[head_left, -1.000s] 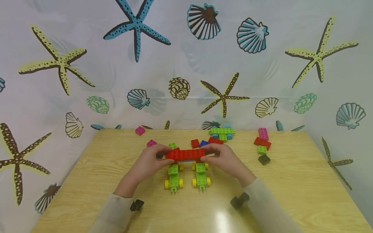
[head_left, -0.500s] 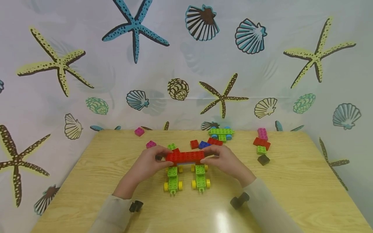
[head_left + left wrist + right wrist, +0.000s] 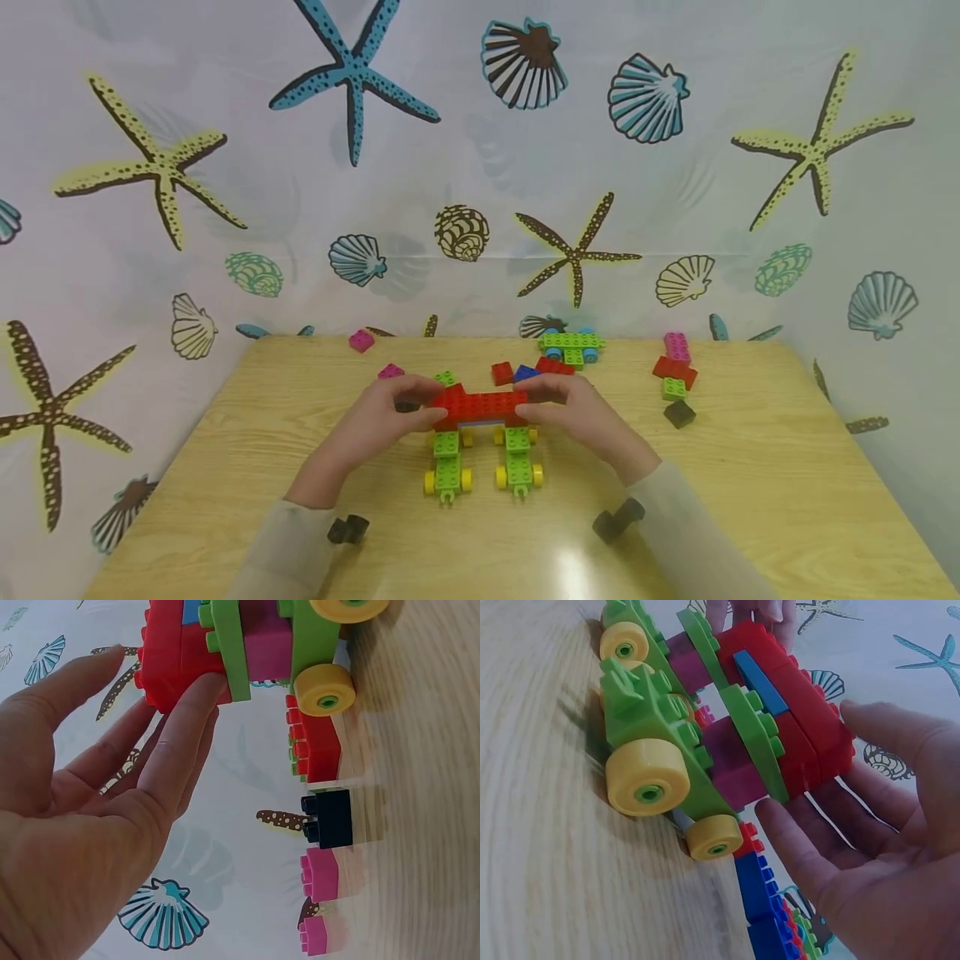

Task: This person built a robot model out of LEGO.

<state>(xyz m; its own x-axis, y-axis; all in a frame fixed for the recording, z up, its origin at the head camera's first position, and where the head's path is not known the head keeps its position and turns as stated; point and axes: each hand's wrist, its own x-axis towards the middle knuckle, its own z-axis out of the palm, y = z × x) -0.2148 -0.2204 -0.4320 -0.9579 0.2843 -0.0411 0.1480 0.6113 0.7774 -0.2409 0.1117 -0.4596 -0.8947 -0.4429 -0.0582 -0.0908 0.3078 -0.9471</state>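
Observation:
Red toy bricks [image 3: 480, 406] form a bridge over two green wheeled bases with yellow wheels, the left base [image 3: 447, 475] and right base [image 3: 519, 472]. In the right wrist view, purple bricks [image 3: 735, 761] and green bricks [image 3: 750, 724] sit between the bases and the red layer, and a blue brick [image 3: 760, 681] shows beneath the red. My left hand [image 3: 382, 417] holds the bridge's left end, thumb at the near side and fingers behind. The right end is held by my right hand [image 3: 581, 414], thumb on one side, fingers on the other.
Behind the hands lie a red brick [image 3: 502, 372], a blue brick [image 3: 527, 373] and a green base with blue wheels [image 3: 572, 342]. Pink bricks [image 3: 362, 340] are at the back left. Pink, red, green and black bricks [image 3: 680, 413] line the right. A patterned cloth stands behind the table [image 3: 757, 500].
Both hands stay at the two ends of the red bricks, their fingers shifting only slightly. The view moves a little; the loose bricks keep their places.

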